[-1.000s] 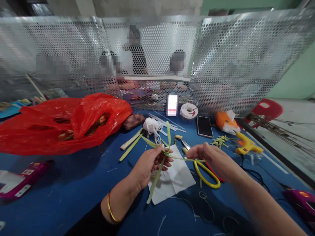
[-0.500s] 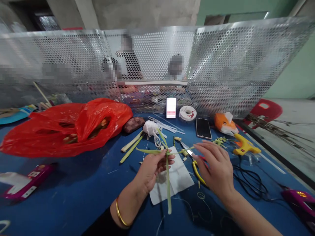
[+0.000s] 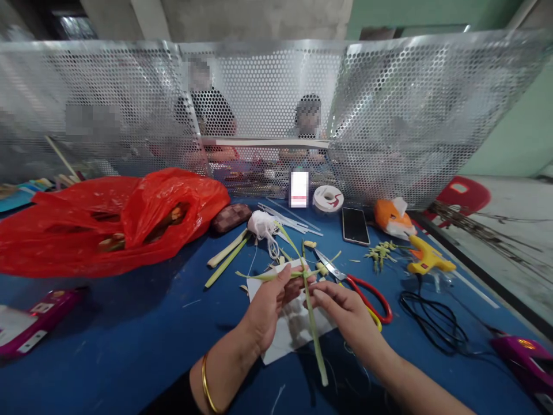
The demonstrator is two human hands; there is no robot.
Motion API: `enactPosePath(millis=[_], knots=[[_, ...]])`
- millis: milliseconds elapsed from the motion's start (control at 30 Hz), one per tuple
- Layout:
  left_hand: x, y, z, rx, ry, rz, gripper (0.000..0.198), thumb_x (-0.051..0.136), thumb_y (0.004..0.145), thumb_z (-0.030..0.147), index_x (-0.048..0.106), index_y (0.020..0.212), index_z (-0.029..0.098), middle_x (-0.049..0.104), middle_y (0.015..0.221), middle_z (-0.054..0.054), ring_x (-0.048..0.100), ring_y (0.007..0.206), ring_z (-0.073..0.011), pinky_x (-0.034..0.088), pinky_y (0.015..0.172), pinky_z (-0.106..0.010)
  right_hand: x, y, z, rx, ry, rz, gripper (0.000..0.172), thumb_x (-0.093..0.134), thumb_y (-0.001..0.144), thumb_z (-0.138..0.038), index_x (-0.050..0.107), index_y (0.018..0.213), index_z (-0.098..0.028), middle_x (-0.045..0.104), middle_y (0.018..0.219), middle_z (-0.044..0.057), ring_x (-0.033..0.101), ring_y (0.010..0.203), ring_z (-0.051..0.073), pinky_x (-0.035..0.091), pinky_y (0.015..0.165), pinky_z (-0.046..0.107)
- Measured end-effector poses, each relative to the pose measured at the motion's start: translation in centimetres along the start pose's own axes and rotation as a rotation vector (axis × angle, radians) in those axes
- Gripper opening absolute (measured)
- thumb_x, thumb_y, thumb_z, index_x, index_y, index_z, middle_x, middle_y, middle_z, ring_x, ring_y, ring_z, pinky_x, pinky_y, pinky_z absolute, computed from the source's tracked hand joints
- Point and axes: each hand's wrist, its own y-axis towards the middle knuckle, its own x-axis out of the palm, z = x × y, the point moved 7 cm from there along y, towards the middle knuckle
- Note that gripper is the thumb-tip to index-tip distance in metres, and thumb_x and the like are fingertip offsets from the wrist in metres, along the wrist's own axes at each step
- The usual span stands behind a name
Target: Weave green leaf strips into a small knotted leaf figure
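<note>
My left hand (image 3: 268,305), with a gold bangle at the wrist, pinches crossed green leaf strips (image 3: 317,351) near their knot-like middle. One strip points left, one leans up and away, and a long one hangs toward me. From the right, my right hand (image 3: 339,308) has its fingers closed at the hanging strip, just below the crossing; the fingertips are partly hidden. Under both hands lies a white paper sheet (image 3: 276,349). Scissors with red and yellow handles (image 3: 374,300) rest beyond my right hand, their blades beside small pale-green stalk pieces (image 3: 322,268).
A red plastic bag (image 3: 129,213) fills the left side. White string (image 3: 262,225), green stalks (image 3: 227,262), a ribbon spool (image 3: 328,199), a black phone (image 3: 355,226) and a yellow glue gun (image 3: 430,256) with a cable (image 3: 432,328) lie around. A perforated metal screen (image 3: 268,104) stands behind.
My right hand has moved left and in from the strip's right end to the hanging strip. The hanging strip now slants to the right, and the scissors' handles are uncovered.
</note>
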Motion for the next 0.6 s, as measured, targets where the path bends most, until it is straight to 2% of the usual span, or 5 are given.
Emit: enactPosePath(millis=[200,333,433,500,600], knots=[[0.2,0.0,0.2,0.076,0.091,0.021,0.037,0.082,0.068,0.033,0.077,0.101,0.018,0.077,0.103,-0.010,0.066,0.107,-0.0260,0.044,0.099,-0.035,-1.3,-0.2,-0.3,-0.056,-0.101,0.126,0.031,0.060,0.089,-0.044,0.068,0.073,-0.019,0.069,0.068,0.003,0.064,0.068,0.019,0.050,0.066,0.030],[0.5,0.0,0.0,0.050,0.131,0.033,0.030,0.086,0.062,0.032,0.077,0.086,0.016,0.077,0.090,-0.008,0.071,0.086,-0.0222,0.049,0.086,-0.033,-3.0,-1.0,-2.3,-0.330,-0.413,0.304,0.020,0.060,0.091,-0.037,0.071,0.084,-0.021,0.068,0.075,0.004,0.062,0.072,0.020,0.046,0.070,0.033],[1.3,-0.1,-0.6,0.017,0.178,-0.057,0.028,0.085,0.062,0.037,0.076,0.077,0.014,0.071,0.070,-0.005,0.065,0.066,-0.0158,0.049,0.074,-0.030,-2.9,-1.3,-3.3,-0.447,-0.606,0.311,0.016,0.067,0.085,-0.035,0.074,0.092,-0.023,0.069,0.082,0.005,0.063,0.081,0.024,0.042,0.080,0.039],[1.9,-0.3,-1.0,-0.007,0.237,-0.135,0.027,0.082,0.065,0.038,0.074,0.072,0.013,0.066,0.060,-0.003,0.058,0.059,-0.0130,0.047,0.068,-0.029,-2.2,-0.8,-2.8,-0.382,-0.560,0.194,0.015,0.069,0.082,-0.036,0.074,0.085,-0.022,0.069,0.080,0.004,0.063,0.080,0.024,0.043,0.080,0.039],[2.2,-0.4,-1.6,-0.054,0.313,-0.166,0.021,0.078,0.064,0.032,0.071,0.066,0.013,0.063,0.055,-0.002,0.054,0.055,-0.0118,0.046,0.065,-0.028,-1.6,0.0,-0.7,-0.098,-0.251,0.051,0.023,0.067,0.082,-0.040,0.070,0.071,-0.020,0.066,0.068,0.002,0.061,0.067,0.020,0.046,0.067,0.032]])
